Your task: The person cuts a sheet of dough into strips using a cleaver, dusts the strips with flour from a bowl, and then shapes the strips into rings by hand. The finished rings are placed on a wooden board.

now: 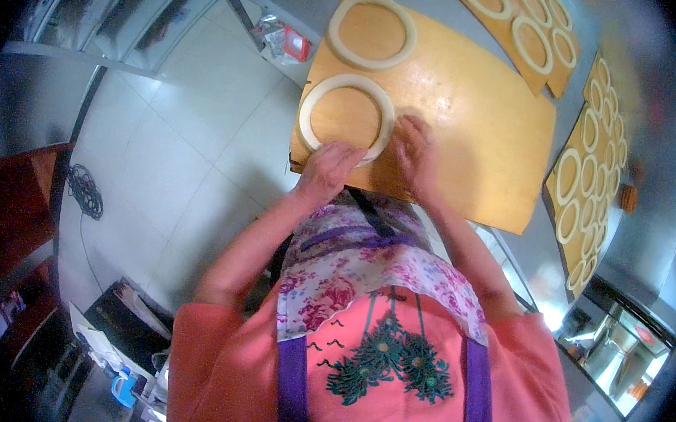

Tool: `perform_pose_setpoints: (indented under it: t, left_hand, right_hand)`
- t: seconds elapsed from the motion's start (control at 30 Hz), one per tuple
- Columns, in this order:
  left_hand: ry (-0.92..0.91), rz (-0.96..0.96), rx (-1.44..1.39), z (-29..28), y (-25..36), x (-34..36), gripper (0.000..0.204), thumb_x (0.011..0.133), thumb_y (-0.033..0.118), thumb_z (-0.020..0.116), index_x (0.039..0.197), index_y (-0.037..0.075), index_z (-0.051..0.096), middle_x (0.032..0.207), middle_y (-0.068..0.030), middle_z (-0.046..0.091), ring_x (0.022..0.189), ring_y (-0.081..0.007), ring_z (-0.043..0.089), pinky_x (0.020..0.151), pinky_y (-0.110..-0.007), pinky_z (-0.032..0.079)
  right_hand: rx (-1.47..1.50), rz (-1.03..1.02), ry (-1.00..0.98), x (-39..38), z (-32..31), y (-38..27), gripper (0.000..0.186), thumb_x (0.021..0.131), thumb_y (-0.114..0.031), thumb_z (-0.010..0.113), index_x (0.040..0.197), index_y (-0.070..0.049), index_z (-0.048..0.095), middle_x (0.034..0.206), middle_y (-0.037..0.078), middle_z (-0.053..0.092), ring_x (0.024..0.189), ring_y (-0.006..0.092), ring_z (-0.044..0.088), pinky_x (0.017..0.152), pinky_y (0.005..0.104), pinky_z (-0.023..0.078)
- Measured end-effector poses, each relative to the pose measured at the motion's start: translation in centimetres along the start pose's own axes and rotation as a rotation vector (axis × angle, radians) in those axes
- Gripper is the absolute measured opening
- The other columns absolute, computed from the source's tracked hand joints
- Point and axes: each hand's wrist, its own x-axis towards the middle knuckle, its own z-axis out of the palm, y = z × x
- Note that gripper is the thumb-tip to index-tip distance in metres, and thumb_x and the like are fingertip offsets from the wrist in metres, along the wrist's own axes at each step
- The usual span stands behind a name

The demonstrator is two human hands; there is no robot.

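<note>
Two pale dough rings lie on a tan wooden board, the far ring (334,34) near the far left corner and the nearer ring (310,106) just in front of it. My left hand (329,171) bends its fingers over the near edge of the nearer ring, closed on the dough. Just right of that ring is my right hand (414,153), its fingers loosely curled with a gap at the thumb and nothing visible in them. Some of its fingertips are blurred. The wooden board (480,119) extends right beyond both hands.
More boards with dough rings lie beyond, one at the far right (530,44) and a crowded one (588,175) along the right. A silver and red package (284,40) is left of my board. Pale floor tiles (194,120) show on the left, with a coiled black cable (85,191).
</note>
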Motion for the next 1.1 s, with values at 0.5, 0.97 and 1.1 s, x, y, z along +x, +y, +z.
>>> perform_pose_setpoints:
  t: [0.5, 0.97, 1.1]
  left_hand:
    - [0.262, -0.558, 0.265, -4.8, -2.6, 4.7, 0.043, 0.079, 0.018, 0.072, 0.116, -0.001, 0.06, 0.135, -0.0174, 0.05, 0.126, -0.0349, 0.044, 0.102, -0.051, 0.035]
    - [0.296, -0.492, -0.633, -11.0, -0.5, 4.9, 0.044, 0.072, -0.009, 0.065, 0.114, 0.002, 0.059, 0.094, -0.0061, 0.062, 0.099, -0.0205, 0.06, 0.095, -0.033, 0.044]
    - [0.036, -0.124, -0.1, -8.3, -3.7, 1.7, 0.041, 0.069, -0.006, 0.066, 0.109, 0.004, 0.063, 0.092, -0.01, 0.061, 0.096, -0.0312, 0.059, 0.095, -0.041, 0.044]
  right_hand:
    - [-0.269, 0.266, -0.164, 6.4, 1.2, -2.9, 0.032, 0.076, -0.022, 0.074, 0.097, -0.001, 0.065, 0.091, 0.018, 0.065, 0.087, 0.0361, 0.064, 0.078, 0.0449, 0.051]
    - [0.075, 0.008, -0.45, 6.3, -6.3, -8.3, 0.024, 0.077, -0.008, 0.069, 0.101, -0.004, 0.067, 0.097, 0.008, 0.068, 0.095, 0.0241, 0.064, 0.091, 0.0391, 0.048]
    - [-0.215, -0.479, -0.459, 3.2, -3.8, -0.9, 0.025, 0.073, -0.004, 0.064, 0.097, -0.007, 0.067, 0.105, 0.009, 0.065, 0.108, 0.0298, 0.06, 0.101, 0.0464, 0.04]
